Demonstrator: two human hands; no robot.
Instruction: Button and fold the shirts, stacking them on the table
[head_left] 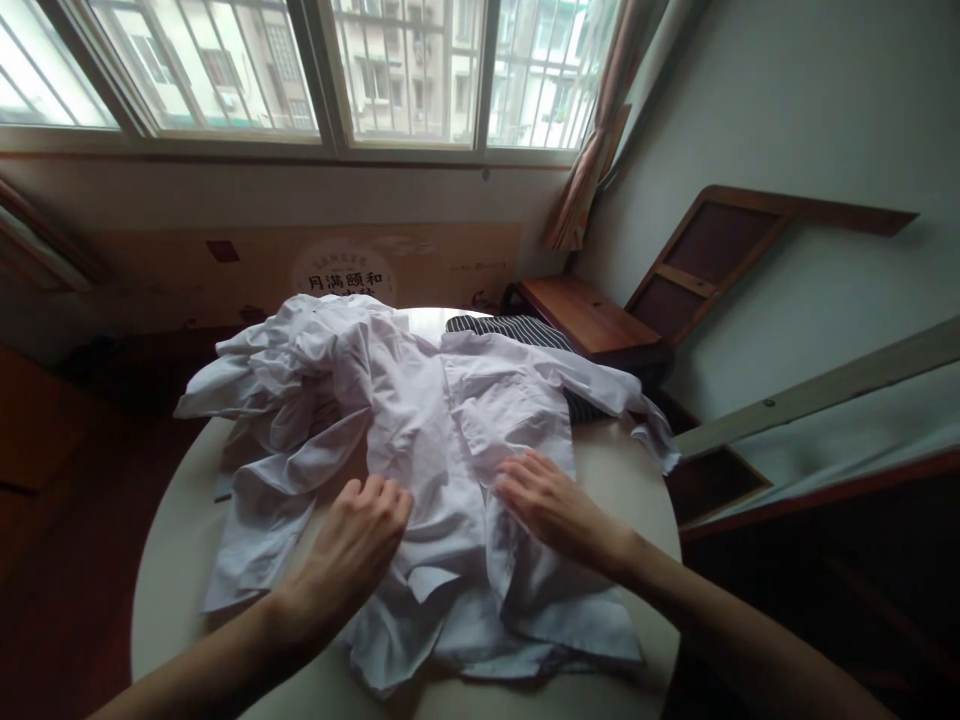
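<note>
A white long-sleeved shirt (420,420) lies spread and wrinkled on a round pale table (172,560), one sleeve stretched out to the right. My left hand (367,525), its fingers curled, grips the shirt's left side at about mid-length. With bent fingers my right hand (544,500) pinches the cloth close to the front opening, where a fold rises. The fingertips of both hands are partly hidden. Beside the shirt, a crumpled heap of white clothing (292,340) covers the table's far left. Black-and-white striped cloth (517,328) shows from under the shirt at the back right.
Behind the table stands a wooden bench (589,310) in the corner. A barred window (409,70) with a curtain (589,180) spans the far wall. A wooden frame (690,270) leans at the right, above a pale rail (817,385). Reddish floor (90,600) shows at left.
</note>
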